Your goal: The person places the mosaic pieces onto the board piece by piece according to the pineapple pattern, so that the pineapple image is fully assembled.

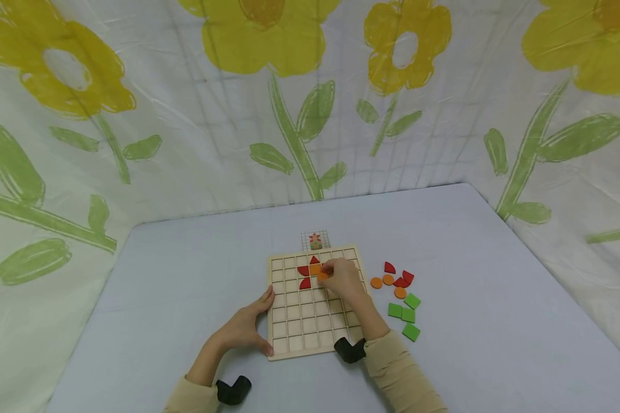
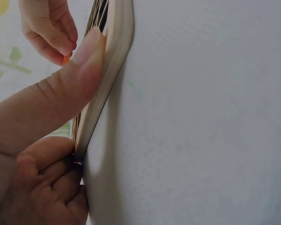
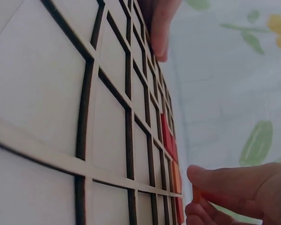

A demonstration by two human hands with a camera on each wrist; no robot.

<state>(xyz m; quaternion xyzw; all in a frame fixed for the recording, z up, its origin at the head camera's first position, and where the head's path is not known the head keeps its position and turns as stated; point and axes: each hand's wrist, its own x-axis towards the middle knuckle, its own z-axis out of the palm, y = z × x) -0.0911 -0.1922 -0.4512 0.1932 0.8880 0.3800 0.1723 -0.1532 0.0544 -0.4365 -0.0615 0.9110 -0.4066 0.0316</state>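
A wooden grid board lies in front of me on the table. My right hand pinches an orange disc between thumb and fingertips, close over the board's upper part. Beside it an orange square sits in a cell, with red pieces in cells around it; the hand hides some cells. My left hand is spread along the board's left edge, thumb near the front corner. In the left wrist view, its thumb rests on the rim and its other fingers bend beside the edge.
Right of the board lie loose orange discs, red quarter-round pieces and several green squares. A small gridded picture card touches the board's far edge. A flower-printed curtain hangs behind the table.
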